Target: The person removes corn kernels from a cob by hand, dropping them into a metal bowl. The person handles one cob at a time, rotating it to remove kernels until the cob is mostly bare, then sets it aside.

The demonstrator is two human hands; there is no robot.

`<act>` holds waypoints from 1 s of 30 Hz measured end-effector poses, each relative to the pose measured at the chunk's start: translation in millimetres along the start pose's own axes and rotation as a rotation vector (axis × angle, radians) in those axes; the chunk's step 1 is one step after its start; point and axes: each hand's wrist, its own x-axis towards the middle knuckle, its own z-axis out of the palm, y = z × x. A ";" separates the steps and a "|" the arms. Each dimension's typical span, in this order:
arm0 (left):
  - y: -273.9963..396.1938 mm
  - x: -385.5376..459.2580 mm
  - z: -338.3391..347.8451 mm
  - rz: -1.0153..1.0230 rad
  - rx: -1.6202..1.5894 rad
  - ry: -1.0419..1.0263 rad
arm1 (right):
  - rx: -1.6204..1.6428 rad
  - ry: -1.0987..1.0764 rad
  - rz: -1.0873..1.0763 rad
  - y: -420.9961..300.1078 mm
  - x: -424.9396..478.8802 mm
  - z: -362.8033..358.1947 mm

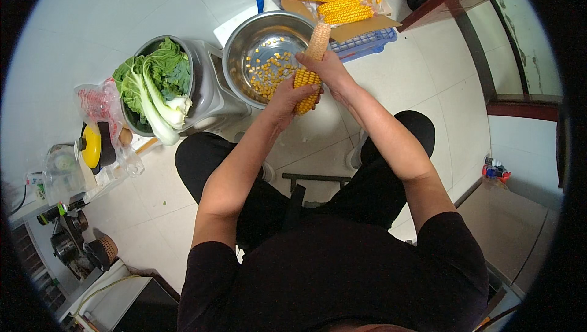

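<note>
Both of my hands grip objects over the near right rim of a stainless steel basin [238, 75]. My left hand [289, 96] is closed around an ear of yellow corn [306, 81] with kernels on it. Just above it, my right hand [328, 68] holds a pale corn cob [319, 38] whose visible part is bare of kernels; its lower end is hidden by the fingers. The fingers of the two hands are close together. Loose yellow kernels [270, 68] lie scattered on the basin's bottom.
Several whole ears of corn [346, 4] lie on a plastic bag and cardboard over a blue crate [367, 45], beyond the basin to the right. At left, leafy greens [156, 84] overhang a metal pot [191, 70]. My knees flank the tiled floor.
</note>
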 end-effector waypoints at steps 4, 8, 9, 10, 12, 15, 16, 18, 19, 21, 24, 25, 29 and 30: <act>0.7 -3.0 -1.2 -0.037 -0.068 0.047 | 0.217 -0.120 0.150 -17.0 -5.7 -4.6; 3.6 -1.9 -7.9 -0.021 -0.102 -0.019 | 0.214 -0.296 0.081 -19.2 -6.2 -12.4; 4.0 -2.1 -7.2 -0.015 -0.093 -0.022 | 0.149 -0.282 0.083 -17.9 -5.9 -12.6; 4.4 -2.4 -6.5 -0.010 -0.084 -0.025 | 0.084 -0.267 0.086 -16.7 -5.7 -12.5; 4.3 -3.0 -5.0 -0.015 -0.057 -0.020 | -0.009 -0.217 0.111 -16.1 -6.9 -9.8; 2.1 -3.9 -3.6 -0.022 -0.048 -0.001 | 0.014 -0.143 0.184 -20.3 -10.3 -4.8; 1.9 -4.3 -3.4 -0.024 -0.050 0.006 | 0.093 -0.138 0.212 -22.3 -9.4 -5.7; 1.4 -3.2 -7.8 -0.014 -0.084 -0.009 | 0.181 -0.188 0.192 -22.8 -8.5 -7.6; 2.1 -2.6 -9.7 -0.008 -0.100 -0.017 | 0.190 -0.242 0.143 -21.1 -7.7 -9.1; 4.9 -2.8 -10.3 0.003 -0.148 -0.018 | 0.160 -0.293 0.061 -18.4 -6.7 -9.7; 5.1 -2.5 -10.1 0.014 -0.181 -0.015 | 0.058 -0.276 0.014 -16.9 -6.8 -8.5; 5.0 -2.5 -10.2 0.018 -0.186 -0.012 | 0.035 -0.265 0.032 -18.1 -7.2 -7.7; 6.0 -3.3 -6.8 0.005 -0.170 0.005 | 0.005 -0.208 0.048 -12.4 -4.9 -6.5; 6.7 -2.9 -7.0 0.002 -0.162 -0.001 | 0.008 -0.203 0.037 -11.5 -4.7 -6.0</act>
